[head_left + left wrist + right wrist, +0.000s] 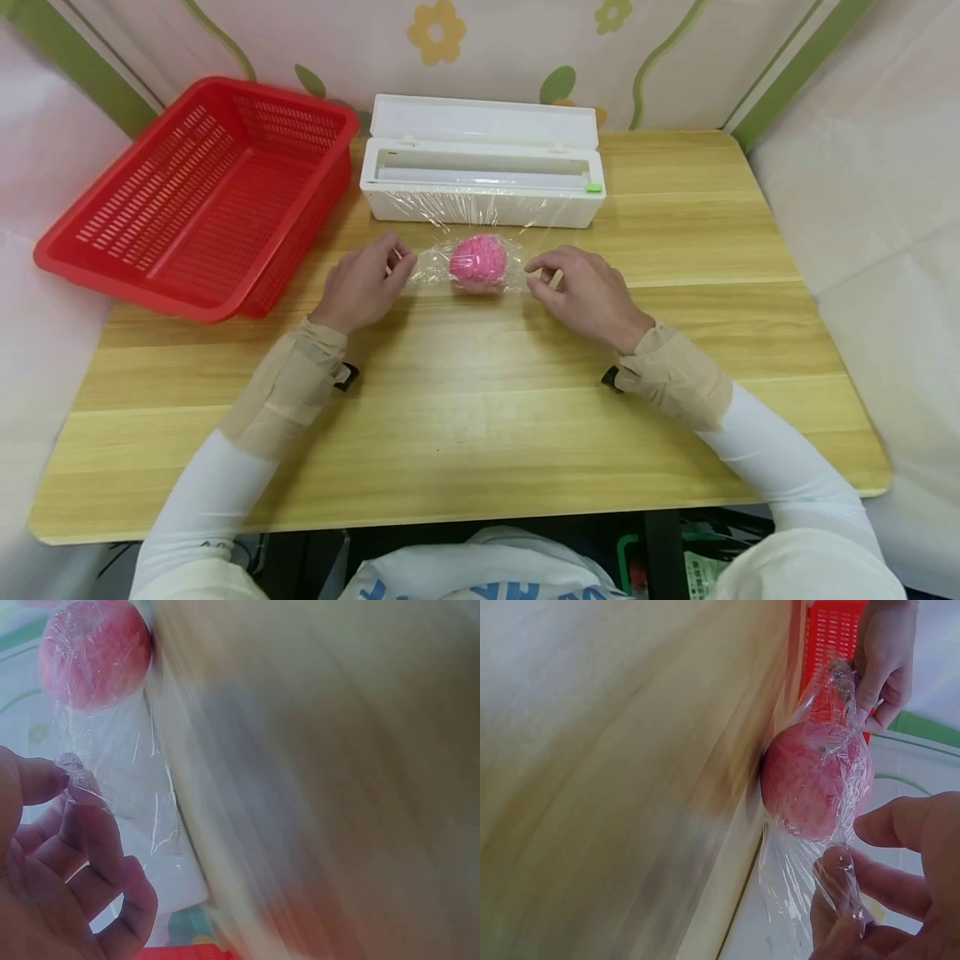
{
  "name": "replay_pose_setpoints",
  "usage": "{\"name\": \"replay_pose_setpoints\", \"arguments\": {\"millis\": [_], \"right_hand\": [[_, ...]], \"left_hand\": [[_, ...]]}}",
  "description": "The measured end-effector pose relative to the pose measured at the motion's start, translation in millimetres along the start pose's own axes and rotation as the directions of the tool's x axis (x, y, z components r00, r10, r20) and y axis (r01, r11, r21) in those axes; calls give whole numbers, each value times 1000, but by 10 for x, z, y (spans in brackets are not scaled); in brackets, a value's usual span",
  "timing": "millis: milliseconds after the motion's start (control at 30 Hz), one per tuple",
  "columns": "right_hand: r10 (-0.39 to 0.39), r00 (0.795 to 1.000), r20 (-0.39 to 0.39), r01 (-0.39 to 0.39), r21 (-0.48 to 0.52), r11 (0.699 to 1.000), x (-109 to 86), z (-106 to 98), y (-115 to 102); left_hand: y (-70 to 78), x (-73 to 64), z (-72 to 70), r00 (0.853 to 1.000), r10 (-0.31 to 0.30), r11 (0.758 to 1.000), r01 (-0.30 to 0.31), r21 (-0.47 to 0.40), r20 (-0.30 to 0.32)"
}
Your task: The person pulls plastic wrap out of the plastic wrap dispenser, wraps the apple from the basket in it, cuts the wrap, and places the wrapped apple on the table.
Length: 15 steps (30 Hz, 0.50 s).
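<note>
A pinkish-red apple (478, 263), round and wrapped in clear cling film (784, 881), sits on the table between both hands. The film reaches from the apple toward the white cling film dispenser (480, 204) behind it, whose lid stands raised. On the apple's left, my left hand (366, 282) pinches a gathered end of film between thumb and fingertips (82, 784). Over on the other side, my right hand (585, 292) holds the opposite end, the bunched film running between its curled fingers (832, 862).
A red plastic basket (258, 225) stands at the back left of the wooden table (450, 433). A green slider (593, 188) sits at the dispenser's right end. Behind the table hangs a flower-patterned curtain (495, 42).
</note>
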State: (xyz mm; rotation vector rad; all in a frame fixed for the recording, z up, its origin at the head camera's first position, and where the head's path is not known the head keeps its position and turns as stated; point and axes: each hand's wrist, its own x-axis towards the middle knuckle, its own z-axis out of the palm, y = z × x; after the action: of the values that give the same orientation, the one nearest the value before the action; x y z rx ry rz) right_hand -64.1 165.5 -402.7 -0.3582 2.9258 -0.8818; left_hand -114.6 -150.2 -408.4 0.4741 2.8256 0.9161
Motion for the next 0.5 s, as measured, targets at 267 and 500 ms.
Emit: {"name": "replay_pose_setpoints", "arguments": {"millis": [267, 500], "right_hand": [[30, 1000, 9, -30, -8, 1000, 78, -10, 18], [58, 998, 11, -57, -29, 998, 166, -41, 35]], "left_hand": [[1, 68, -4, 1000, 2, 1000, -2, 4, -15], [28, 167, -47, 1000, -4, 1000, 4, -14, 7]]}}
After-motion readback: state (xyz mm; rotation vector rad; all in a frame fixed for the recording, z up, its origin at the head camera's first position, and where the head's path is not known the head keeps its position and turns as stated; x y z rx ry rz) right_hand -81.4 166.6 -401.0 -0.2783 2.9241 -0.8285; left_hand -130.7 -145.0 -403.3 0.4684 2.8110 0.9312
